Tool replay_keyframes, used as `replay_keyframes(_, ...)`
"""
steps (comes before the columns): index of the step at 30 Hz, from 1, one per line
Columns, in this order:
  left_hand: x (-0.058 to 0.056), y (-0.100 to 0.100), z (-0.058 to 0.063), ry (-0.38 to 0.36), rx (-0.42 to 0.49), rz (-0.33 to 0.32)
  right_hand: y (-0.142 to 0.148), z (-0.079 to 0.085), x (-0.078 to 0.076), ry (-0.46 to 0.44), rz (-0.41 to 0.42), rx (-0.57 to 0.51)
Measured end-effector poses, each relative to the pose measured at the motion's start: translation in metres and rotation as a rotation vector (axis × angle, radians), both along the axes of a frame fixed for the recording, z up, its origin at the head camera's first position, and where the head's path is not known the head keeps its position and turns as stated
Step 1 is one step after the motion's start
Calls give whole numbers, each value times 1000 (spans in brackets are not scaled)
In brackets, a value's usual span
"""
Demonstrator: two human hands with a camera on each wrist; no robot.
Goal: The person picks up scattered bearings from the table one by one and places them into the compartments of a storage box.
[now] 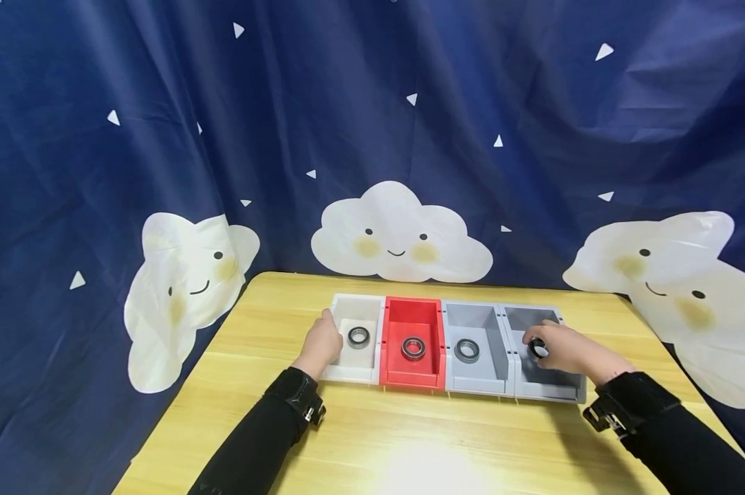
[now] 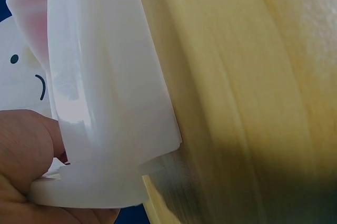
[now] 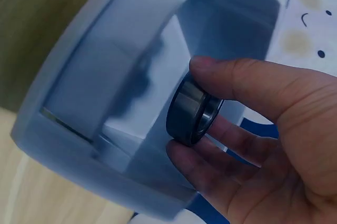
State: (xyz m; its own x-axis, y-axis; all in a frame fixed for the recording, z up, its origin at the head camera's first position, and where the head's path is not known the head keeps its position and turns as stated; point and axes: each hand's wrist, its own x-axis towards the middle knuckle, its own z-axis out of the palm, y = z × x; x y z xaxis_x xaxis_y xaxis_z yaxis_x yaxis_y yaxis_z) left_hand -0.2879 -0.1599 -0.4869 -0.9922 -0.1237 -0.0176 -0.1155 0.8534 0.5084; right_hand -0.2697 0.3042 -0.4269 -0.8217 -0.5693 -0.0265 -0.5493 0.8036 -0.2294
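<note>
My right hand pinches a dark ring-shaped ball bearing between thumb and fingertips, inside the rightmost grey bin. In the right wrist view the bearing is held tilted on edge, off the bin's floor. My left hand grips the left side wall of the white bin; the left wrist view has its thumb on one side of the edge and fingers on the other. One bearing lies flat in the white bin, another in the red bin, and another in the lighter grey bin.
The bins stand side by side in a row on a wooden table. Behind the table hangs a dark blue curtain with smiling clouds and small white triangles. Black straps circle both wrists.
</note>
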Motion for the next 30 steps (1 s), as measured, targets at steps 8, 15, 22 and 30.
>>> replay_keyframes(8,1,0,0,-20,18,7,-5,-19,-8,38,-10,-2)
replay_keyframes(15,1,2,2,-19,24,13,-8,-25,-13,23,-69,25)
replay_keyframes(22,2,2,2,-17,19,16,-9,-32,-15,26,-71,11)
replay_keyframes(30,3,2,2,-10,5,6,-10,-36,-14,38,-73,-4)
